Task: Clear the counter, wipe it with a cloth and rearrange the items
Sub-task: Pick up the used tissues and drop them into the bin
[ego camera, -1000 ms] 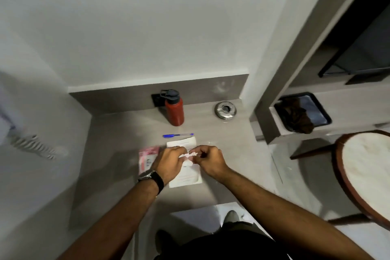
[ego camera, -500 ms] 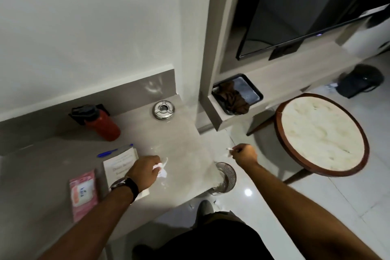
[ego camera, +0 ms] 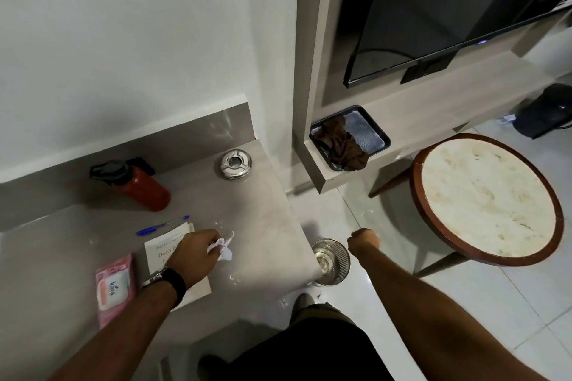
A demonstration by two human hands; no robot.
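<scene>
The counter serves as the landmark. Nearest its front edge lies a pink wipes pack, and just right of it a white book, partly under the left hand. That hand hovers over the counter's middle with its fingers pinched together on crumpled white paper scraps, which stick out past the fingertips to the right. A few loose white bits lie on the counter just beyond and below the scraps. Off the counter's right front corner, the right hand is curled into a fist above the floor; whether it holds anything cannot be told. Directly between that fist and the counter's corner stands a metal mesh bin on the floor. Farther back on the counter, a blue pen lies just beyond the book, then 1 red bottle near the back wall, and a steel ashtray at the counter's far right. Beyond the counter's right end, a brown cloth sits in a black tray.
</scene>
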